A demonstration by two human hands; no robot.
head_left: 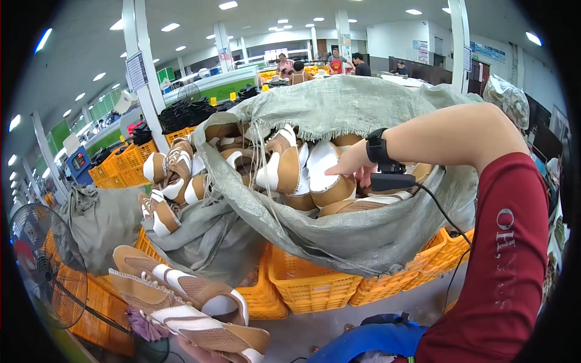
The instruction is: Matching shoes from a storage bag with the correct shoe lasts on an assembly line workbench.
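Observation:
Brown and white shoe uppers (281, 163) fill the mouth of a large grey-green woven sack (242, 212) in front of me. My right hand (354, 164) reaches into it from the right. Its thumb lies across the white lining of one shoe upper (324, 158), and the fingers curl at that upper's edge, partly hidden. At the lower left, my left hand (201, 351) is mostly covered by a few brown and white shoe uppers (193, 302) that it holds from below, their laces and mesh showing.
Orange plastic crates (311, 281) stand under the sack. More uppers (175, 175) spill from sacking on the left, near a black fan (48, 266). A black cable (445, 215) hangs from my right wrist device. Several people work far off among benches; white pillars (145, 72) rise behind.

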